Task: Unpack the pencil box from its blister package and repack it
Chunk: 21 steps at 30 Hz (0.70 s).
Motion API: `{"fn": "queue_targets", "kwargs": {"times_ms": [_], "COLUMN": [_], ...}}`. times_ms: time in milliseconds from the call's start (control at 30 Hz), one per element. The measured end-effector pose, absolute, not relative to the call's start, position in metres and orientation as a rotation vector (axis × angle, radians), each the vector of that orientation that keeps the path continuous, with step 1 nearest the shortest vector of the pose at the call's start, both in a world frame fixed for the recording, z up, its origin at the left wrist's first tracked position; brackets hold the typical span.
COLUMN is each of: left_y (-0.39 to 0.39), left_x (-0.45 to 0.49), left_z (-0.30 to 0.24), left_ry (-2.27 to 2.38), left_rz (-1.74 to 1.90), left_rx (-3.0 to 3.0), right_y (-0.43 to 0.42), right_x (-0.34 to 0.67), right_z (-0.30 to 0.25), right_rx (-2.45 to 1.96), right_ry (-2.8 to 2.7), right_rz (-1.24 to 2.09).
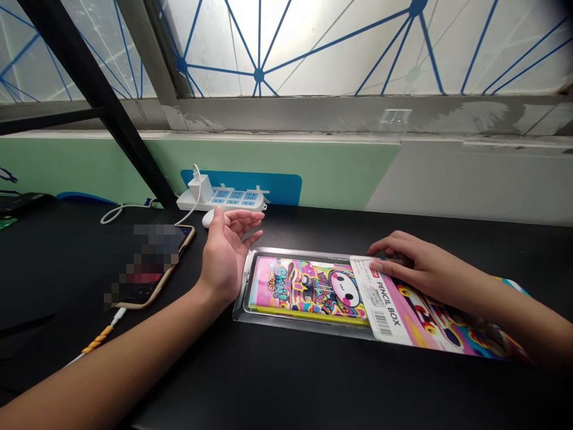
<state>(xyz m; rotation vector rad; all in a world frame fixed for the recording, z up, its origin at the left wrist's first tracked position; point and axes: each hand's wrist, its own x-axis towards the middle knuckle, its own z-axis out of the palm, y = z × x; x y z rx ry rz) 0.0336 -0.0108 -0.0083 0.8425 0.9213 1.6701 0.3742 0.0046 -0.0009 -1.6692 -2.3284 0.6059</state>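
The right hand pinches the card sleeve of a cartoon-printed pencil box, which lies in a clear plastic tray near the middle of the black tabletop. The left hand has its fingers spread open just beside the tray, near a white mouse at the far edge (a phone lies to its left).

A flat rectangular pencil box, printed pink and yellow with a big-eyed cartoon face, lies in a clear plastic blister tray at the centre of the frame. A glossy pink printed card, its white strip bearing "PENCIL BOX" and a barcode, runs from the tray's right end toward the lower right, flat on the black tabletop.
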Motion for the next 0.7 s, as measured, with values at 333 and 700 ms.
{"fn": "queue_targets", "kwargs": {"times_ms": [333,700], "left_y": [-0.010,-0.012], "left_x": [0.033,0.035], "left_z": [-0.009,-0.006], "left_ry": [0.891,0.899], "left_rz": [1.669,1.674], "left_rx": [0.848,0.829], "right_y": [0.009,0.018], "right_x": [0.334,0.238], "right_z": [0.005,0.010], "right_rx": [-1.692,-1.640], "right_ry": [-2.445,-2.647], "right_rz": [0.584,0.387]}}
